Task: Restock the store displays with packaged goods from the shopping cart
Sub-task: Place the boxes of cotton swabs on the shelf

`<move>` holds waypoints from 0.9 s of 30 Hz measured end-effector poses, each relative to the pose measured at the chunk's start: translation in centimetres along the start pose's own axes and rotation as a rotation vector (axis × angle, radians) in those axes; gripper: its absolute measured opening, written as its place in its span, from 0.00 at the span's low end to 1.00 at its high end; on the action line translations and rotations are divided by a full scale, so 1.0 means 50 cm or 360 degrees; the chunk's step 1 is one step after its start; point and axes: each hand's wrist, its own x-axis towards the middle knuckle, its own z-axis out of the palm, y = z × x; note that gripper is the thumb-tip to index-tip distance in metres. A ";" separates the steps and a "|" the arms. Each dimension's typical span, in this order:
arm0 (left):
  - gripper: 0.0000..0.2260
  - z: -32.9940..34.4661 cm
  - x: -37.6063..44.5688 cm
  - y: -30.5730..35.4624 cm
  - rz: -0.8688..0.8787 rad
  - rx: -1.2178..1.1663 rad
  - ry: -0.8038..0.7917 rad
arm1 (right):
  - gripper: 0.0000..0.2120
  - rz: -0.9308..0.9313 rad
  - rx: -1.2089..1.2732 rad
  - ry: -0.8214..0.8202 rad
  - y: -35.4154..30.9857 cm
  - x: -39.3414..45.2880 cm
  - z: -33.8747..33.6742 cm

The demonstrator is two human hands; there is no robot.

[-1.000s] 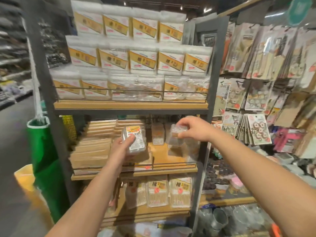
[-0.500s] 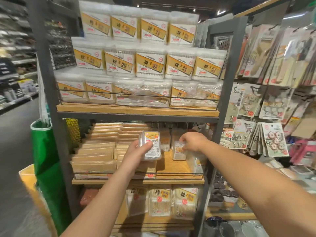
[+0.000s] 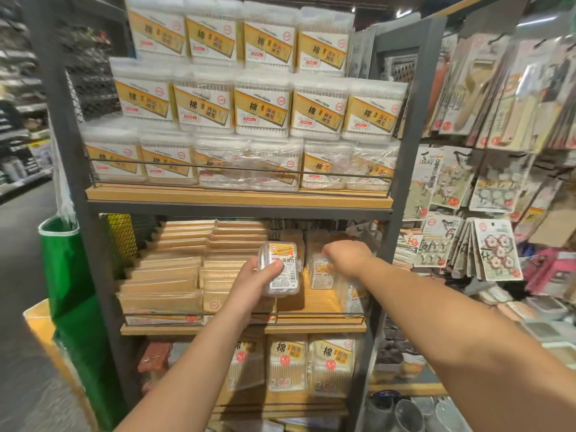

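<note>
My left hand [image 3: 253, 279] grips a clear dental floss box [image 3: 282, 273] with a white and orange label, held upright in front of the middle shelf [image 3: 321, 302]. My right hand [image 3: 346, 257] reaches into the right side of that shelf, fingers curled down over a second clear floss box [image 3: 322, 274] standing on the wood. More clear boxes [image 3: 353, 296] stand at the shelf's right end. The shopping cart is out of view.
Flat tan packets [image 3: 174, 275] fill the middle shelf's left half behind a thin wire rail. Stacked cotton swab boxes [image 3: 261, 104] crowd the top shelf; swab bags [image 3: 288, 363] stand below. Hanging hook packs [image 3: 495, 247] cover the right rack. A green bag [image 3: 67, 275] hangs at left.
My right hand has carried its floss box down from shelf-front height into the right side of the middle shelf. My left hand has stayed in front of the shelf with its box.
</note>
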 end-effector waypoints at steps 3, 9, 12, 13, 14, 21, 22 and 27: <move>0.19 0.004 -0.003 0.000 -0.0021 0.0021 -0.0011 | 0.13 0.0076 0.0012 0.0022 -0.005 -0.003 -0.009; 0.29 0.009 -0.009 0.002 -0.0005 0.0039 -0.0045 | 0.14 0.0114 0.1155 0.0076 -0.019 -0.043 -0.071; 0.29 0.026 -0.006 -0.002 -0.0023 0.0038 -0.0112 | 0.11 -0.0188 0.1469 -0.0204 -0.027 -0.067 -0.089; 0.25 0.032 -0.005 -0.002 -0.0032 0.0037 -0.0123 | 0.10 -0.0239 0.1457 -0.0248 -0.029 -0.069 -0.090; 0.21 0.038 -0.003 -0.002 -0.0044 0.0037 -0.0124 | 0.10 -0.0262 0.1440 -0.0260 -0.033 -0.070 -0.092; 0.14 0.055 0.004 0.001 -0.0040 0.0001 -0.0051 | 0.10 -0.0193 0.1539 -0.0280 -0.014 -0.076 -0.100; 0.13 0.050 0.005 0.002 -0.0033 -0.0008 0.0002 | 0.10 -0.0150 0.1597 -0.0266 -0.005 -0.075 -0.102; 0.12 0.008 0.016 0.002 0.0001 0.0010 0.0163 | 0.15 0.0069 0.1433 -0.0111 0.025 -0.070 -0.108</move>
